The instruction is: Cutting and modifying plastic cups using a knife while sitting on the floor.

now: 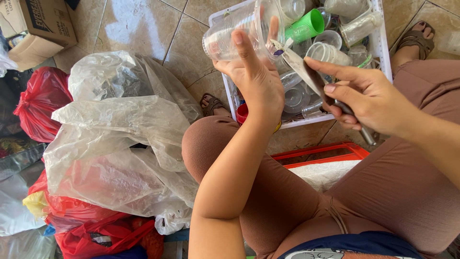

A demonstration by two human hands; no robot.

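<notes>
Clear plastic cup [239, 31] sits at twelve o'clock, gripped in my left hand [256, 79]; my right hand [362, 98] grips a knife [311, 79], probably peeling its seal. Next I need a steady scrape.

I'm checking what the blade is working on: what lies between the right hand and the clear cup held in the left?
In the head view, a knife blade spans from the right hand to the clear plastic cup gripped by the left hand, its tip at the cup's torn seal.
</notes>
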